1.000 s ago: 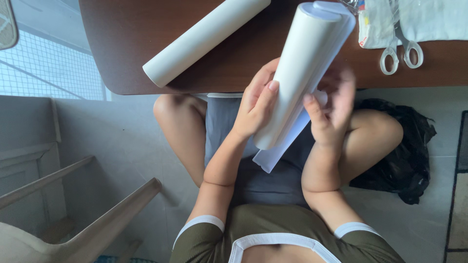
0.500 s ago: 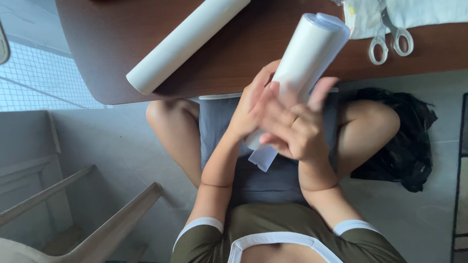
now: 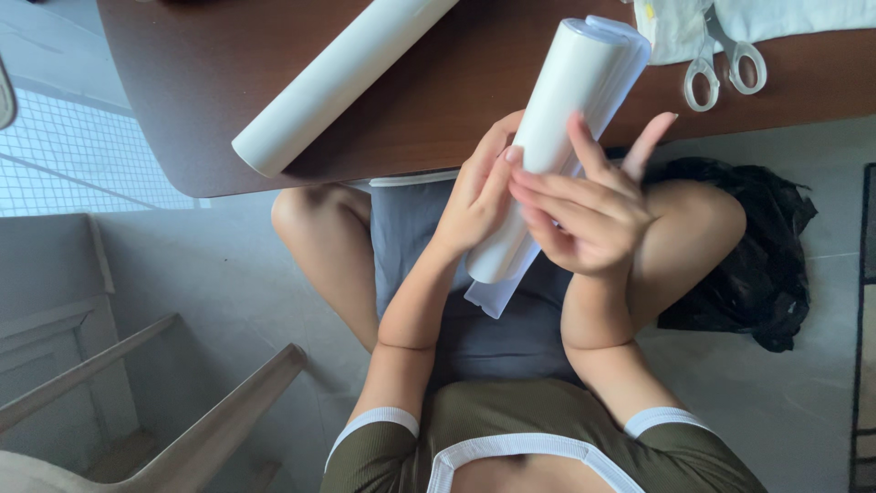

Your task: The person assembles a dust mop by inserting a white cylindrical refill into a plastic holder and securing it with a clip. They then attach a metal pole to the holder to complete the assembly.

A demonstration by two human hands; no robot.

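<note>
Head view: left hand [image 3: 474, 205] and right hand [image 3: 589, 215] clasp a white paper roll [image 3: 552, 137] between them, fingers spread along it, its top leaning over the brown tabletop [image 3: 182, 82] edge. Second roll [image 3: 342, 78] and scissors [image 3: 721, 68] lie well apart above; grey floor [image 3: 228, 274] open below

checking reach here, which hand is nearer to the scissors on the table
Right. The right hand is on the paper roll, its raised fingers just below and left of the scissors. The left hand holds the roll's other side, farther left.
</note>
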